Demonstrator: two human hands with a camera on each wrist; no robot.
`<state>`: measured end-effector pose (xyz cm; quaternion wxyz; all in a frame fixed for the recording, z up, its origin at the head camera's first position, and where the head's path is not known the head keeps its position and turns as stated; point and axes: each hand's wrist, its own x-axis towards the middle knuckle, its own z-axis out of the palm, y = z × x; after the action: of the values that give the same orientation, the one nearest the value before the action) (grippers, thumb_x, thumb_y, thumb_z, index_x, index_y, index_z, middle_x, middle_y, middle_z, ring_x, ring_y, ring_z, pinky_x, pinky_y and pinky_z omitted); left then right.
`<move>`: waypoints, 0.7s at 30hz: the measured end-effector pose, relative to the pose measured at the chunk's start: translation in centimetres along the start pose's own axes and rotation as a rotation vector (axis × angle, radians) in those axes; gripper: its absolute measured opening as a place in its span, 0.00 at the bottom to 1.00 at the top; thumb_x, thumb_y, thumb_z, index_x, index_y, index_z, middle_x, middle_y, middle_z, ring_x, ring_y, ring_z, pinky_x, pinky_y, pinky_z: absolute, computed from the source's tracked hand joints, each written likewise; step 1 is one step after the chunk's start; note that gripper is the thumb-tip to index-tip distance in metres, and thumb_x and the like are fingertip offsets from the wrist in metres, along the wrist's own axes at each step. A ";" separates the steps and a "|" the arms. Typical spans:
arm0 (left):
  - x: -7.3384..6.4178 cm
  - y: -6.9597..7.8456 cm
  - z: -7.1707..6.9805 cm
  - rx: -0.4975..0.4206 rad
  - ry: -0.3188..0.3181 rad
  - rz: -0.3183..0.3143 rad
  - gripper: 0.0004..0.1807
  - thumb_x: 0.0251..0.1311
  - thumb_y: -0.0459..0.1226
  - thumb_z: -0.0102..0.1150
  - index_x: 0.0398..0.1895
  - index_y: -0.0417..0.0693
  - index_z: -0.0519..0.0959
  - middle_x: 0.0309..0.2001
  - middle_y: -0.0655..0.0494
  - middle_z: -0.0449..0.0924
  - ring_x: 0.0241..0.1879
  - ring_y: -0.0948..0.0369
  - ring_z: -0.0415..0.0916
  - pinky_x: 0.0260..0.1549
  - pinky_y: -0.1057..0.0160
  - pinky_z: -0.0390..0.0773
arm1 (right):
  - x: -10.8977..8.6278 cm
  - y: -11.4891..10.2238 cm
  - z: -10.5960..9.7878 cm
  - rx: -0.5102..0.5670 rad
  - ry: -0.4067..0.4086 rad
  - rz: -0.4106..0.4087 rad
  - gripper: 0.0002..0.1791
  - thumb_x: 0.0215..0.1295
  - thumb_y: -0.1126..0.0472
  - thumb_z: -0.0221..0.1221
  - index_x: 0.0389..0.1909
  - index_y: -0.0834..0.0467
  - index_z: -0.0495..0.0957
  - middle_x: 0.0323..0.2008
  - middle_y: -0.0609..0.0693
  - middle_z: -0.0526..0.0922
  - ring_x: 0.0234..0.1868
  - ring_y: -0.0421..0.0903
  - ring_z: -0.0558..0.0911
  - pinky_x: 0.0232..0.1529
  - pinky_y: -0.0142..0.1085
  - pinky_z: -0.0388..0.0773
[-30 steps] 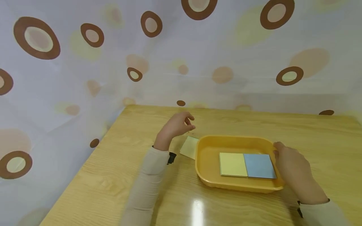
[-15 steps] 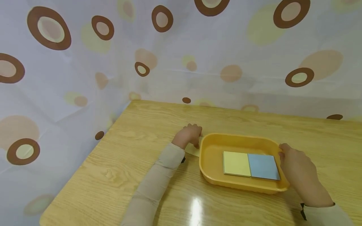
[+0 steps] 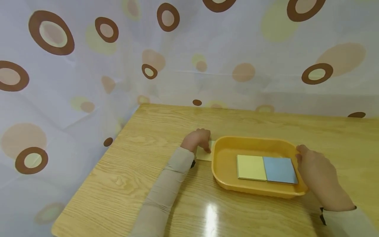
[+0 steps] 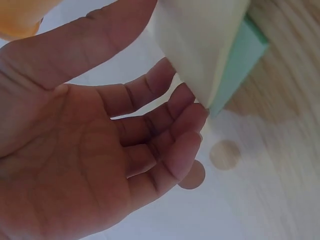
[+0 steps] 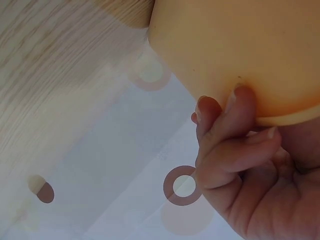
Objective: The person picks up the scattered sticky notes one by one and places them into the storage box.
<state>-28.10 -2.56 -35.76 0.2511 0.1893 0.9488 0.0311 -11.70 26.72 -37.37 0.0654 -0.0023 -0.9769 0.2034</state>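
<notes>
My left hand [image 3: 199, 139] grips a pale yellow sticky note pad [image 3: 203, 155] lying at the left end of the orange tray [image 3: 226, 187]. In the left wrist view, thumb and fingertips meet the edges of this pale pad [image 4: 197, 45], and a green layer [image 4: 245, 60] shows beside it. Over on the right, my right hand [image 3: 318, 171] holds the tray by its right rim. The right wrist view has the curled fingers [image 5: 240, 107] against the tray's wall. Inside the tray, a yellow sticky note pad [image 3: 251, 168] and a blue one [image 3: 280, 170] lie flat, side by side.
A wooden table [image 3: 124, 171] bears the tray. Behind it and to its left hangs a pale curtain [image 3: 183, 42] with brown and yellow ovals. The tray's raised wall stands between the left hand and the pads inside.
My left hand has come down and toward me from above the table onto the pale yellow pad. The right hand has stayed on the tray's rim. The head view has shifted slightly.
</notes>
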 end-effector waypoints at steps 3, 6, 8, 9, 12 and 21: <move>0.2 -0.1 0.1 -0.003 0.006 -0.008 0.22 0.52 0.41 0.72 0.46 0.45 0.74 0.50 0.50 0.77 0.59 0.51 0.69 0.56 0.54 0.72 | -0.1 0.0 0.1 0.004 -0.004 0.003 0.17 0.69 0.71 0.49 0.54 0.78 0.65 0.24 0.71 0.76 0.13 0.48 0.66 0.10 0.38 0.63; 0.4 -0.3 0.1 0.006 0.012 -0.007 0.20 0.52 0.41 0.72 0.44 0.46 0.74 0.46 0.52 0.78 0.57 0.51 0.69 0.55 0.53 0.71 | -0.1 0.0 0.4 0.008 0.001 -0.001 0.17 0.68 0.71 0.50 0.54 0.78 0.65 0.27 0.73 0.77 0.13 0.48 0.66 0.10 0.38 0.63; 0.5 -0.5 0.1 0.021 0.022 0.007 0.19 0.52 0.42 0.72 0.42 0.48 0.75 0.44 0.54 0.77 0.54 0.51 0.69 0.53 0.53 0.71 | 0.0 0.0 0.5 0.012 0.012 -0.008 0.17 0.68 0.72 0.50 0.54 0.79 0.65 0.28 0.73 0.77 0.13 0.47 0.66 0.10 0.38 0.62; 0.5 -0.5 0.2 0.031 0.024 0.011 0.19 0.52 0.43 0.72 0.43 0.48 0.76 0.44 0.54 0.77 0.53 0.51 0.68 0.53 0.52 0.70 | 0.0 -0.1 0.5 0.011 0.019 -0.012 0.17 0.68 0.72 0.50 0.54 0.79 0.66 0.29 0.74 0.77 0.13 0.47 0.66 0.10 0.38 0.62; 0.6 -0.6 0.3 0.050 0.019 0.011 0.21 0.53 0.45 0.71 0.48 0.50 0.78 0.49 0.54 0.77 0.54 0.51 0.66 0.56 0.52 0.68 | 0.1 -0.1 0.3 0.005 0.028 -0.026 0.17 0.68 0.72 0.50 0.53 0.79 0.65 0.24 0.70 0.77 0.12 0.47 0.65 0.10 0.37 0.61; -0.1 0.0 -0.4 -0.024 0.025 -0.027 0.23 0.55 0.37 0.69 0.56 0.46 0.78 0.55 0.53 0.78 0.55 0.56 0.72 0.56 0.55 0.71 | 1.0 -0.4 -0.2 -0.003 0.050 -0.047 0.16 0.66 0.73 0.51 0.52 0.79 0.67 0.20 0.66 0.76 0.12 0.46 0.65 0.10 0.36 0.62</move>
<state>-28.22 -2.58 -35.40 0.2419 0.1733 0.9538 0.0416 -12.64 26.42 -36.93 0.0944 0.0156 -0.9751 0.2003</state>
